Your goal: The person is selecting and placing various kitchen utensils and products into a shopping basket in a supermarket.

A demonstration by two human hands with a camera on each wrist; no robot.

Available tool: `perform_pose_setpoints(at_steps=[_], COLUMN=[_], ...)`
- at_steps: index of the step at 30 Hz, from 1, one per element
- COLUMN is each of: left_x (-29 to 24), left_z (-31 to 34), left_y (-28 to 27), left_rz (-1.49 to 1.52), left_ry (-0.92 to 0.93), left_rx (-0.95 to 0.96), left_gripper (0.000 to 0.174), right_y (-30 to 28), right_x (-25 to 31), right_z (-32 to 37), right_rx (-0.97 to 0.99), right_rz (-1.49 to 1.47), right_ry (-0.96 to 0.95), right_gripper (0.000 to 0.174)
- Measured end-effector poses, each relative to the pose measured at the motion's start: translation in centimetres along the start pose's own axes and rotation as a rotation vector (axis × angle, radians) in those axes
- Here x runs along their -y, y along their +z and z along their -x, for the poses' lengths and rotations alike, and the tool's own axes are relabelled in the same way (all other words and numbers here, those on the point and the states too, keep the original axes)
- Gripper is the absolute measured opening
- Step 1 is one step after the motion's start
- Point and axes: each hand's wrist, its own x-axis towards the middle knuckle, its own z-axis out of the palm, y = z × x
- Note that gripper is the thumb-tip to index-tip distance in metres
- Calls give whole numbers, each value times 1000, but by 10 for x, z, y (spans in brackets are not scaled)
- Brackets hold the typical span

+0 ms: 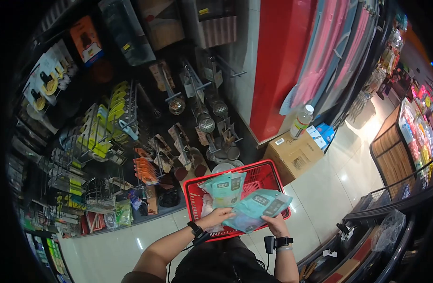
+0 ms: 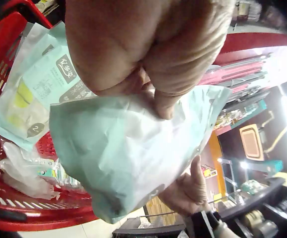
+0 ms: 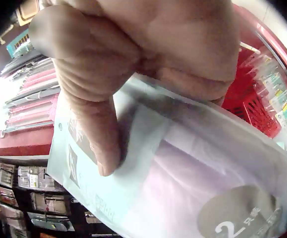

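A teal plastic packet with a grey label is held over a red shopping basket. My left hand pinches its left edge, thumb on one face in the left wrist view. On the other edge my right hand grips it, the thumb lying flat over the printed top. Something pale lilac shows through the clear part of the packet, near a printed "2". A second teal packet, with yellow showing through its window, leans inside the basket, beside clear plastic packaging.
Racks of ladles, skimmers and spatulas hang ahead and left. A cardboard box bearing a bottle stands by a red pillar. Shelves with a wooden-sided display line the right, above a tiled floor.
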Motion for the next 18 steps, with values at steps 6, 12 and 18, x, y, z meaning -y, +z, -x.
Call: perform_pose_setpoints(at_steps=[6, 12, 18], left_x=[30, 43, 55], left_z=[-56, -80, -81], left_y=[-53, -86, -71], left_rz=[-631, -775, -769], left_ry=[37, -223, -90], left_rx=[-974, -710, -861], left_gripper=[37, 35, 15], right_y=[-20, -67, -72], right_x=[13, 15, 22], right_z=[32, 71, 88], right_rx=[-93, -208, -259], right_rz=[253, 449, 366], right_ry=[-94, -55, -101], right_gripper=[61, 47, 44])
